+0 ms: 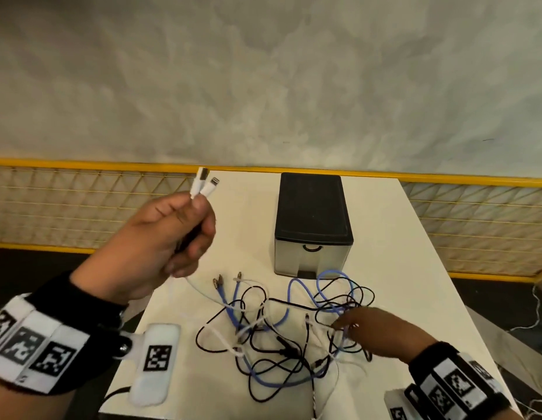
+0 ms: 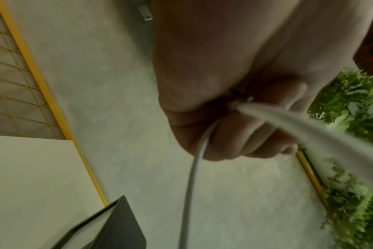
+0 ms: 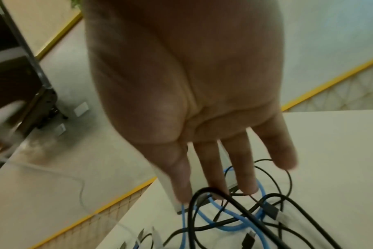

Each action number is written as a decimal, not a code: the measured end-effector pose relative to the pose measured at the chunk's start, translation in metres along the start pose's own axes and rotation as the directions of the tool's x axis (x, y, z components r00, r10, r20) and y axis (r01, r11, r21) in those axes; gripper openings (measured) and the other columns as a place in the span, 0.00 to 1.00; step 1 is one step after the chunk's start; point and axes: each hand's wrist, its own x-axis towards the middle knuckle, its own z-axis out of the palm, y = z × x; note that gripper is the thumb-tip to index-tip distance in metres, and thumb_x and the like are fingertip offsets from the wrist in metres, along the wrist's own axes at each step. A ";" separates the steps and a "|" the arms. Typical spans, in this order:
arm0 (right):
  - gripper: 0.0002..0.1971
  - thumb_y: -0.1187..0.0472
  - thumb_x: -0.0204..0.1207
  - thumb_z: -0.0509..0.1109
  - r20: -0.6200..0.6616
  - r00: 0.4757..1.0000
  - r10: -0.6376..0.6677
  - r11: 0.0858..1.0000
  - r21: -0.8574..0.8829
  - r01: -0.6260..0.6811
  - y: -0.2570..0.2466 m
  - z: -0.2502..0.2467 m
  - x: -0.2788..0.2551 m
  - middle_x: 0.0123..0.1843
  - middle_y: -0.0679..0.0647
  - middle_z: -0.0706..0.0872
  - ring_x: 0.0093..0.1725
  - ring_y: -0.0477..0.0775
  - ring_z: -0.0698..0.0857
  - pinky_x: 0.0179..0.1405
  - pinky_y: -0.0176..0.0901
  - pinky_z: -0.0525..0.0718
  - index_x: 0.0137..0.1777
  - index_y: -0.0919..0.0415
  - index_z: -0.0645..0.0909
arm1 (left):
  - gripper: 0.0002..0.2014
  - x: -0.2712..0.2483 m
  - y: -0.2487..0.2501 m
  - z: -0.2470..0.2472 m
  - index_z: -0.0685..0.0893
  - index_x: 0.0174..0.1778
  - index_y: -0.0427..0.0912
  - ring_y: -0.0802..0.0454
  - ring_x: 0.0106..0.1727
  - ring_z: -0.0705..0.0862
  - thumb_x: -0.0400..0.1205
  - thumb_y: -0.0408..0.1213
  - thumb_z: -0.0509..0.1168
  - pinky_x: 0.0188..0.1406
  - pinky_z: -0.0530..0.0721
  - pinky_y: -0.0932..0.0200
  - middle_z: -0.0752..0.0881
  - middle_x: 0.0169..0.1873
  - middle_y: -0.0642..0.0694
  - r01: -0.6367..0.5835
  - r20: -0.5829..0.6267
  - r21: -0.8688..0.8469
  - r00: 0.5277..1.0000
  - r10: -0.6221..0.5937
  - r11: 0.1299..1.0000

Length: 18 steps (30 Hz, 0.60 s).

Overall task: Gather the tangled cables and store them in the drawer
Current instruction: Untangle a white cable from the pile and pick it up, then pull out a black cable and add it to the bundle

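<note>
A white cable [image 1: 203, 184] is gripped in the raised, curled left hand [image 1: 160, 237]. The tangle [image 1: 294, 334] is touched by the right hand's [image 1: 375, 331] straight fingers [image 3: 215, 168], before the closed drawer [image 1: 312, 253].

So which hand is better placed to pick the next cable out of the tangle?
Probably the right hand: it is open, fingers straight and already down among the tangled cables on the table. The left hand is raised, gripping a white cable by both plug ends.
</note>
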 end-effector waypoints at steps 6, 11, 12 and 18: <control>0.09 0.63 0.80 0.64 -0.299 0.953 0.052 0.983 0.181 0.004 0.004 -0.018 0.010 0.47 0.44 0.85 0.48 0.47 0.83 0.39 0.27 0.73 0.44 0.48 0.82 | 0.26 -0.008 0.009 -0.028 0.83 0.34 0.34 0.60 0.13 0.60 0.61 0.54 0.83 0.19 0.61 0.71 0.69 0.19 0.43 0.082 -0.035 -0.039 0.996 -0.084 0.996; 0.07 0.60 0.78 0.66 -0.407 0.913 -0.005 0.971 0.215 0.101 -0.040 -0.026 0.047 0.48 0.49 0.90 0.50 0.51 0.87 0.50 0.43 0.81 0.46 0.54 0.86 | 0.27 -0.017 -0.019 -0.028 0.82 0.35 0.34 0.60 0.12 0.59 0.60 0.54 0.83 0.18 0.59 0.71 0.69 0.21 0.42 0.221 -0.071 -0.100 0.971 -0.228 0.970; 0.07 0.59 0.78 0.66 -0.408 0.913 -0.025 0.970 0.212 0.122 -0.050 -0.026 0.058 0.47 0.49 0.90 0.50 0.52 0.87 0.51 0.44 0.83 0.46 0.53 0.86 | 0.27 -0.019 -0.025 -0.028 0.81 0.35 0.34 0.60 0.12 0.59 0.60 0.53 0.83 0.18 0.59 0.72 0.69 0.21 0.41 0.255 -0.077 -0.130 0.961 -0.267 0.958; 0.12 0.65 0.78 0.62 -0.418 0.908 -0.037 0.984 0.141 0.106 -0.072 -0.032 0.123 0.51 0.51 0.91 0.51 0.54 0.88 0.53 0.43 0.84 0.52 0.55 0.88 | 0.29 -0.039 -0.037 -0.051 0.78 0.38 0.32 0.60 0.11 0.58 0.61 0.51 0.84 0.16 0.60 0.74 0.69 0.22 0.40 0.338 -0.100 -0.240 0.924 -0.369 0.910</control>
